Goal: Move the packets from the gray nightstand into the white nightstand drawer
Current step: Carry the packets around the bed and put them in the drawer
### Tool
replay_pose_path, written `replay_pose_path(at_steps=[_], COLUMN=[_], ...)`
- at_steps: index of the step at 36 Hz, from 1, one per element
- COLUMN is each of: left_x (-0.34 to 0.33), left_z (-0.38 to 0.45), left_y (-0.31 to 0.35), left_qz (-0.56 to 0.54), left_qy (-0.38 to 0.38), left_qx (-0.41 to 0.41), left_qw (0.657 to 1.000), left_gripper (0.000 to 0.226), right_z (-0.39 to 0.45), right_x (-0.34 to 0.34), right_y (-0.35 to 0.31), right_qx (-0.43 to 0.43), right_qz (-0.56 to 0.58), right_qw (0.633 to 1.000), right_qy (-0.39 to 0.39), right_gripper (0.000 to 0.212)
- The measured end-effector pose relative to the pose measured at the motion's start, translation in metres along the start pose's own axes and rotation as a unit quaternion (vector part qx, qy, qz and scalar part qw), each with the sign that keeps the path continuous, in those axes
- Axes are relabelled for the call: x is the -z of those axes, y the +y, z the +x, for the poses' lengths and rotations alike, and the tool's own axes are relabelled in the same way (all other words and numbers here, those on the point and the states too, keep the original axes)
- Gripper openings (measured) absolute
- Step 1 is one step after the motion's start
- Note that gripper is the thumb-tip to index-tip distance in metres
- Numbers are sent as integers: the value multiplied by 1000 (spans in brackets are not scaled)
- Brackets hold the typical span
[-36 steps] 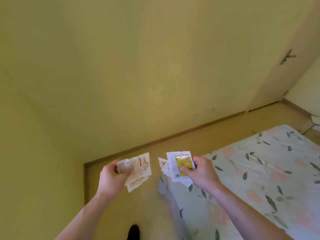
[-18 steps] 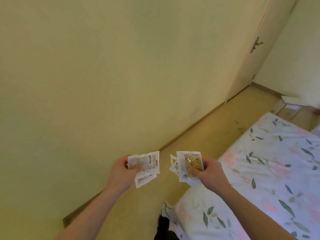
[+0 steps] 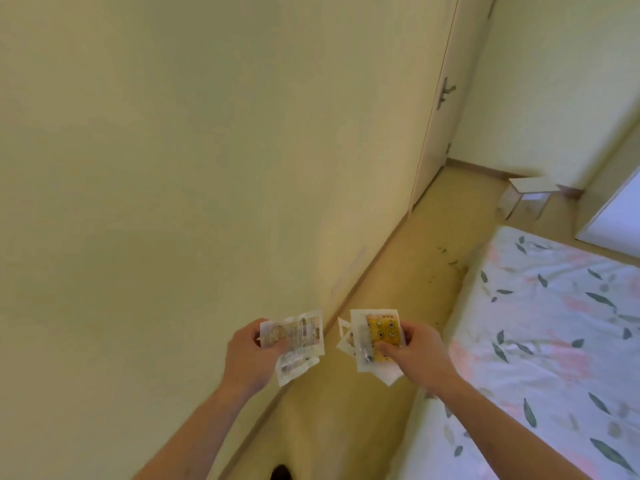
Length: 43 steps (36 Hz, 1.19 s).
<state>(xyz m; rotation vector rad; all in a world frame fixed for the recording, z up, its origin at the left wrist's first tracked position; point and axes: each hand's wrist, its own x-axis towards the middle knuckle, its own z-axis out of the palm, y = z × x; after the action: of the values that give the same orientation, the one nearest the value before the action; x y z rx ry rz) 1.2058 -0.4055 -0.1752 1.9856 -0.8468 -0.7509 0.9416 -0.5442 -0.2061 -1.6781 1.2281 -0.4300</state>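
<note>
A: So, L hand [image 3: 250,355]?
B: Fingers curled round a few pale, crinkly plastic packets w/ brown print [image 3: 298,339], held in mid-air over the tan floor [image 3: 377,271], near the yellow wall [image 3: 207,168].
A: R hand [image 3: 417,351]?
B: Thumb & fingers pinch a fanned stack of white packets, top one w/ yellow label [image 3: 377,336], just beside the floral-sheet bed [image 3: 554,323].
A: White nightstand?
B: Small white one [image 3: 528,195], far corner, well apart.

A single head-worn camera looks forward and down from standing height. Both hands sit close at bottom centre, a wall [image 3: 173,168] fills the left, the bed [image 3: 554,341] lies near right, and a door [image 3: 440,116] stands far.
</note>
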Motion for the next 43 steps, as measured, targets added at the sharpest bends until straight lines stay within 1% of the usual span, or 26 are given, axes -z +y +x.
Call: replay_pose_path(at_steps=[5,13,19,23,25,30,34,38,43], left_x=[-28,-85,-154,-206,-234,-301,-352,-395,-439], left_z=[102,246,310,345,364,417,461,505,561], left_y=[24,82,143,184,203,246,287,328,369], left_qz=[15,22,18,10,9,8,18,14,2], left_qy=[-62,-166,-252,-299,-316,-329,-317,-298,-279], left_qx=[-30,-89,-125,-145,-156,-173,-168,-176,-155], left_qw=[998,982,959,943,936,928,933,938,948], left_gripper=[14,14,18,20,20,23,23,20,18], right_z=[66,145,165,183,198,252,305,364,437], right_x=[20,52,95,131,152,212,270,334,401], right_y=[-3,-12,-13,-4,2,22,37,46,52], right_qx=[-34,-87,-140,-163,-174,-177,-179,-175,-165], right_qz=[20,34,49,55,58,61,65,52,41], right_qw=[998,977,946,925,917,908,911,919,923], right_qy=[53,192,288,337,354,375,366,349,346], right_gripper=[15,20,21,13,13,18,21,18,18])
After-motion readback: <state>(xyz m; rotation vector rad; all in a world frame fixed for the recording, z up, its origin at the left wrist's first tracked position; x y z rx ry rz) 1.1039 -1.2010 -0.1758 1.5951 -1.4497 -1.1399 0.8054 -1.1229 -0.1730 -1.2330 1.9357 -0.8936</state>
